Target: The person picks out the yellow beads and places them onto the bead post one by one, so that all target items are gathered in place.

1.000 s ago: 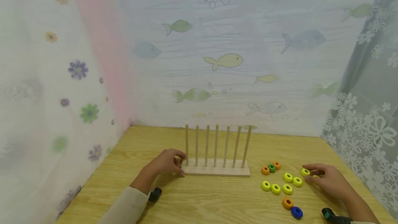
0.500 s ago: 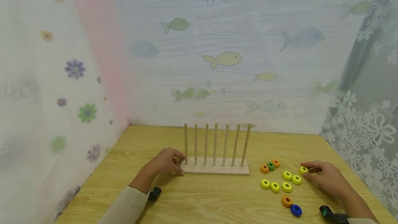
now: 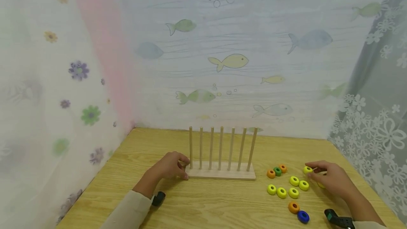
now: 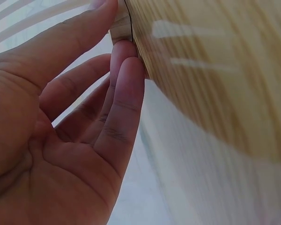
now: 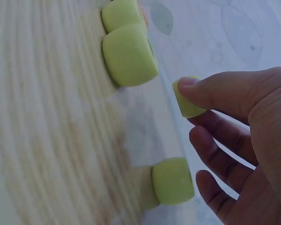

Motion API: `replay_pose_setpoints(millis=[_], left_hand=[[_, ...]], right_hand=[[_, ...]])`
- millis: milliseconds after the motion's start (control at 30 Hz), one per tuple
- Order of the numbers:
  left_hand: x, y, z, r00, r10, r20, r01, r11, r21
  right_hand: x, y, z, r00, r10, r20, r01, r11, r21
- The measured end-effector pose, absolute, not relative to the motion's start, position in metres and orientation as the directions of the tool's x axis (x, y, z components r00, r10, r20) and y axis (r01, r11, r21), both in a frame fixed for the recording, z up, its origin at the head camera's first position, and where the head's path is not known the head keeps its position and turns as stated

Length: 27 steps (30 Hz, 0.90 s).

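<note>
A wooden peg rack [image 3: 222,175], a flat base with a row of upright bare pegs, stands mid-table. My left hand [image 3: 170,167] grips the left end of its base; the left wrist view shows the thumb and fingers of that hand [image 4: 79,112] about the base's edge [image 4: 121,26]. My right hand [image 3: 332,179] pinches a yellow bead [image 3: 307,170] between thumb and fingers. In the right wrist view this bead [image 5: 189,101] is off the table. Another yellow bead [image 5: 173,181] lies under the hand, mostly hidden in the head view.
Several yellow beads [image 3: 281,192] lie right of the rack. Behind them are two orange beads [image 3: 271,173] with a green bead [image 3: 277,171] between. Nearer the front are an orange bead [image 3: 294,207] and a blue bead [image 3: 303,216]. A fish-patterned curtain [image 3: 235,80] hangs behind the table.
My right hand has closed on the yellow bead and lifted it slightly, moving it a little left and away from me. The left hand keeps its grip on the rack.
</note>
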State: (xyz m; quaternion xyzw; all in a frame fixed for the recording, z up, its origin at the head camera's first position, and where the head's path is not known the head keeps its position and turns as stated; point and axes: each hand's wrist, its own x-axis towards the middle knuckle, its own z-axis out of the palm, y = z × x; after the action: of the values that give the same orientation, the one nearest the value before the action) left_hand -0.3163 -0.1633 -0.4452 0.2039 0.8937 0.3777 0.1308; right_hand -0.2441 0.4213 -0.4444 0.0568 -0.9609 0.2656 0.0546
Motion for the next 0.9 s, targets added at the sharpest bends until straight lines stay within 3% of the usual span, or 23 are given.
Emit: replay_pose_setpoints(millis=[900], left_hand=[[-0.314, -0.162, -0.444, -0.885, 0.459, -0.084, 0.262, 0.638, 0.724]], right_hand=[[-0.261, 0.374, -0.394, -0.921, -0.183, 0.343, -0.313, 0.872, -0.376]])
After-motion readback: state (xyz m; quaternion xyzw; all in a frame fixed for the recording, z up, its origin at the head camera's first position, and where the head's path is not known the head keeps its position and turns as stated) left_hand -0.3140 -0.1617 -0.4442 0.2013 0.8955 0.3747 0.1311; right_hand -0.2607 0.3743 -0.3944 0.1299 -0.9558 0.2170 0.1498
